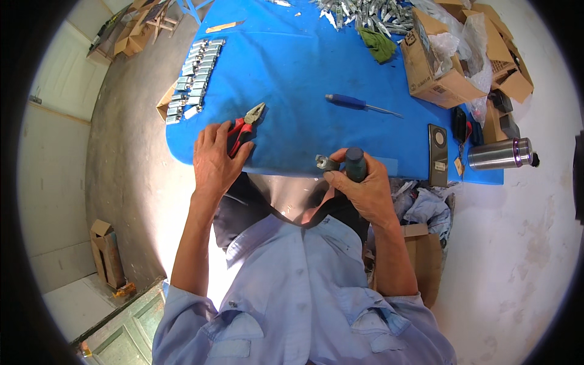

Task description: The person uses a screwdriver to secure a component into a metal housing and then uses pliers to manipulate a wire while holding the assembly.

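Near the table's front edge, my left hand has its fingers curled over the red handles of a pair of pliers. The jaws point away to the right and lie on the blue cloth. At the front edge further right, my right hand is closed around a dark green tool handle, seen from its butt end; the rest of that tool is hidden. Thumb and forefinger of the same hand pinch a small grey metal fitting. A screwdriver with a blue handle lies on the cloth beyond.
Silvery metal parts stand in rows at the left edge. A heap of metal pieces and a green cloth lie at the back. Rightward are an open carton, a phone and a steel flask. The blue table ends before my lap.
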Motion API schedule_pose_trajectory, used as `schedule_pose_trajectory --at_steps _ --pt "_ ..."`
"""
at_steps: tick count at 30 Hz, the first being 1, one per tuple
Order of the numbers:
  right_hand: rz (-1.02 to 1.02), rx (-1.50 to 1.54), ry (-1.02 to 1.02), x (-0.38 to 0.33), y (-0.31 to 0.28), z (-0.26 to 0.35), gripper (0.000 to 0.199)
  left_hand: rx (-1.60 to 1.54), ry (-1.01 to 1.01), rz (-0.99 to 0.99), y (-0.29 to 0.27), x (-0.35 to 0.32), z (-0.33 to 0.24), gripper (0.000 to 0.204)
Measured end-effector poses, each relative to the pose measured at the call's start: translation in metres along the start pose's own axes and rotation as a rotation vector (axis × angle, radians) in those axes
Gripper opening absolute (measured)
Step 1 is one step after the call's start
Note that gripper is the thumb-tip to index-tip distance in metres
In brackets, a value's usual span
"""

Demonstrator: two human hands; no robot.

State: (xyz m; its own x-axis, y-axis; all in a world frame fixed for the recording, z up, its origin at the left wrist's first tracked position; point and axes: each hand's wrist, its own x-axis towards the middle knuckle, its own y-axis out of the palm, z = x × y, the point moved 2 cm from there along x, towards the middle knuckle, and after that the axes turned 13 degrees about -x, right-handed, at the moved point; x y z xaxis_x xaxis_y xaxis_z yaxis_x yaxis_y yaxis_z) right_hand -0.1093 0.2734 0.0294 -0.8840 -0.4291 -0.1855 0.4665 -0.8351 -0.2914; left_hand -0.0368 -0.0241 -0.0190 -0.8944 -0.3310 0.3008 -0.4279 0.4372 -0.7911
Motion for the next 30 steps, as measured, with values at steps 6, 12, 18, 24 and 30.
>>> schedule_pose_trajectory --at_steps 6,12,18,24,30 --pt "-0.024 0.102 0.013 -0.002 0.001 0.001 0.025 -0.039 0.004 -0.002 -0.004 -0.001 -0.002 0.06" --pt "-0.071 0.233 -0.039 -0.005 0.007 -0.01 0.029 -0.13 0.117 -0.1 -0.016 -0.012 -0.038 0.047" --pt "-0.069 0.315 -0.093 -0.009 0.018 -0.011 0.03 -0.804 -0.072 0.097 -0.02 -0.026 -0.109 0.029" --pt "-0.085 0.284 -0.197 -0.012 0.026 -0.013 0.028 -0.891 -0.114 0.169 -0.011 -0.031 -0.124 0.022" --pt "-0.119 0.349 -0.23 -0.012 0.035 -0.023 0.032 -0.868 -0.045 0.1 -0.007 -0.036 -0.133 0.019"
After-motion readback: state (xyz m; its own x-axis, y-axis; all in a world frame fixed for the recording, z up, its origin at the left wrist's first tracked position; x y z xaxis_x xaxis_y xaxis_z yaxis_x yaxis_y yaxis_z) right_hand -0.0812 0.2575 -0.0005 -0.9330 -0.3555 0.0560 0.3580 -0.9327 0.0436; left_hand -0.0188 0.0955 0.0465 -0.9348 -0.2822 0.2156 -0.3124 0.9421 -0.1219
